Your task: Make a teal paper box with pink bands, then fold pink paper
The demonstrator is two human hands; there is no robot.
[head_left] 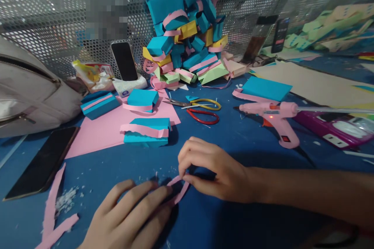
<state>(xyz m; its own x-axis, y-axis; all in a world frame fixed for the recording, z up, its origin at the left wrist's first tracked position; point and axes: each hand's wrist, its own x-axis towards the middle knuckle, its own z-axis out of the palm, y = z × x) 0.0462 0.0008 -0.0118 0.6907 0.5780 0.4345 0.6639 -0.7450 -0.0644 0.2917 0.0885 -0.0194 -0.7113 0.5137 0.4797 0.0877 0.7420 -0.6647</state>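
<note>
My right hand [214, 167] pinches the end of a pink paper strip [182, 193] between thumb and fingertips, just over the blue table. The strip bends into a narrow loop there. Its other part runs in between the index finger and thumb of my left hand [134, 214], which rests low over the table and partly hides it. Beyond my hands sits a blue folded paper box [146, 137] with a pink strip across it. Two similar blue boxes, one on the left [99, 105] and one further back [142, 99], lie at the pink sheet [96, 136].
Scissors [201, 105] lie mid-table, a pink glue gun [271, 114] to the right beside a purple power strip [330, 128]. A tall stack of paper boxes [181, 27] stands behind. At left are a phone [43, 159], loose pink strips [52, 206] and a bag [32, 89].
</note>
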